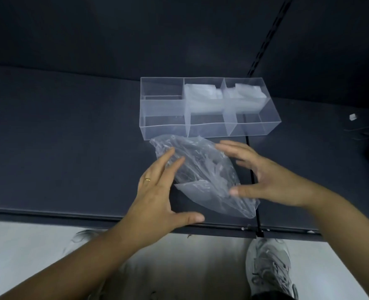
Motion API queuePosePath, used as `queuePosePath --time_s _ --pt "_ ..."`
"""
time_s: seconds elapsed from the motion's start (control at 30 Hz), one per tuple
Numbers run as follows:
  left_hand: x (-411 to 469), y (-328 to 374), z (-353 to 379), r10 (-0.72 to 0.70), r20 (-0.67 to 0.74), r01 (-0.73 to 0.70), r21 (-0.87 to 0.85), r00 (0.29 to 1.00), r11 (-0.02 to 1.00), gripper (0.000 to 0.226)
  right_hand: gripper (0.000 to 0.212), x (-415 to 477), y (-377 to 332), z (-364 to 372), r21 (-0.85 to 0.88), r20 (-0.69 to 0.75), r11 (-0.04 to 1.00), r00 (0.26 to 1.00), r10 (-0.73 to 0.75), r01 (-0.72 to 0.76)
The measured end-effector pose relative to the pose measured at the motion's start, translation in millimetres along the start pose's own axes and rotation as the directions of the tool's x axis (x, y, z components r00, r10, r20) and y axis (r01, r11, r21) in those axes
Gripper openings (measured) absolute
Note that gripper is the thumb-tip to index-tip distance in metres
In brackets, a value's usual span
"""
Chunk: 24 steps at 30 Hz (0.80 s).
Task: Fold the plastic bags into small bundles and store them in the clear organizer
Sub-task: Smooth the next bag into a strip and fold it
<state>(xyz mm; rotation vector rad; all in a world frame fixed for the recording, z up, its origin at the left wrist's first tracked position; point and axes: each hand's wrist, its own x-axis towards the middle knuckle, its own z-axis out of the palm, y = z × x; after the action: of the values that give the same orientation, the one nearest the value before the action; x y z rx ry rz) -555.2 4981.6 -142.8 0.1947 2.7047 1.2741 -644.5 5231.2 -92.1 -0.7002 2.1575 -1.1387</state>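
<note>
A dark, matte table (60, 137) is seen, and its front edge is finished by a thin lip. The top is divided by a narrow seam (258, 226) on the right side. Behind it a dark wall (136, 29) is set, where a slotted strip (268, 37) is fixed slantwise. Below the edge, a pale floor (16, 245) is shown. A small white thing (352, 116), perhaps a paper scrap, is laid far right.

Organizer (209, 129): left compartment free (others hold bundles (201, 94)).
</note>
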Motion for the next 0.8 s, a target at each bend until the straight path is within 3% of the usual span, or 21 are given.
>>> queuePosePath --time_s 0.07,0.17,0.23,0.33,0.43,0.53,0.63,0.7,0.8 --pt "1 -3 8 0.059 -0.036 -0.056 0.079 0.998 0.995 0.093 0.082 1 -5 2 -0.034 0.059 0.999 0.998 -0.008 0.01" --pt "2 -5 13 0.12 -0.123 -0.115 0.042 0.985 0.992 0.057 0.083 3 -12 10 -0.163 0.097 0.984 0.993 -0.062 0.077" --pt "2 -3 14 0.135 -0.165 -0.138 -0.003 0.977 0.99 0.045 0.078 10 -19 16 -0.258 0.082 0.959 0.992 -0.095 0.113" --pt "2 4 9 0.129 -0.209 -0.153 -0.104 0.969 0.983 0.028 0.04 23 -24 17 -0.294 -0.005 0.948 0.992 -0.126 0.118" --pt "3 7 -3 0.025 -0.256 -0.112 -0.335 0.966 0.936 0.02 0.01 29 -19 4 -0.04 -0.215 0.996 0.972 -0.091 0.085" --pt "7 0 -20 -0.186 -0.298 -0.02 -0.572 0.936 0.82 0.015 0.013 26 -8 -11 0.337 -0.482 0.935 0.873 0.069 0.113" --pt "6 -4 -27 -0.33 -0.247 0.05 -0.729 0.911 0.683 0.022 0.019 20 -3 -13 0.371 -0.594 0.92 0.794 0.131 0.126" --pt "2 -4 -27 -0.336 -0.225 0.067 -0.736 0.914 0.674 0.023 0.041 14 -7 -11 0.353 -0.503 0.926 0.862 0.066 0.135" --pt "-1 1 -28 -0.311 -0.237 0.062 -0.696 0.92 0.715 0.021 0.082 8 -19 -4 0.333 -0.175 0.943 0.983 0.059 0.003"
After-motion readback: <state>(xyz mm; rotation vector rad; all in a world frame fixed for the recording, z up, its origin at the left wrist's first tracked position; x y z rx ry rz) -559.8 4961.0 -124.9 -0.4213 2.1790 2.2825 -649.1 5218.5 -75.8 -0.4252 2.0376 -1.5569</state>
